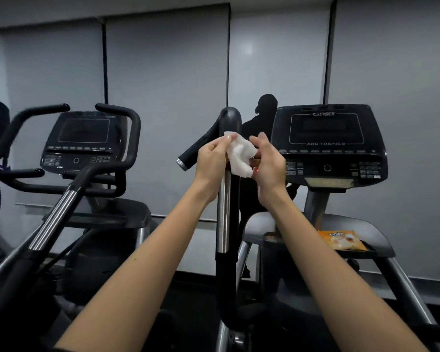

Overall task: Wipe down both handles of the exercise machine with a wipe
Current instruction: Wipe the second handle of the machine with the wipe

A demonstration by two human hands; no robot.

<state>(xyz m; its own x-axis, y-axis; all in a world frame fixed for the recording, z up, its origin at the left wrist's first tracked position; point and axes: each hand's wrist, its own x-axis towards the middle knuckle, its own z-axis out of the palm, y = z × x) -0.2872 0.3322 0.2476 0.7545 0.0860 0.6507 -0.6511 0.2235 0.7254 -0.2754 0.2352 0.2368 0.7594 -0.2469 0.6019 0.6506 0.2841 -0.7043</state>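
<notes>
Wipe (240, 154) — white, crumpled — pinched by left hand (211, 161) and right hand (269, 165) before the rounded black handle (229, 120); orange pack (341, 240) on the machine's shelf (377, 241).

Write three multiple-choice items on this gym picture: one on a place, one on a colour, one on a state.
1. Where is the orange packet?
A. On the floor
B. On the right machine's ledge
C. In a hand

2. What colour is the wipe?
A. White
B. Blue
C. Green

3. How is the wipe held?
A. By one hand
B. Draped, unheld
C. By two hands

Key: 1 B, it lies on the grey ledge; 2 A, plainly white; 3 C, left hand and right hand each pinch it.
</notes>
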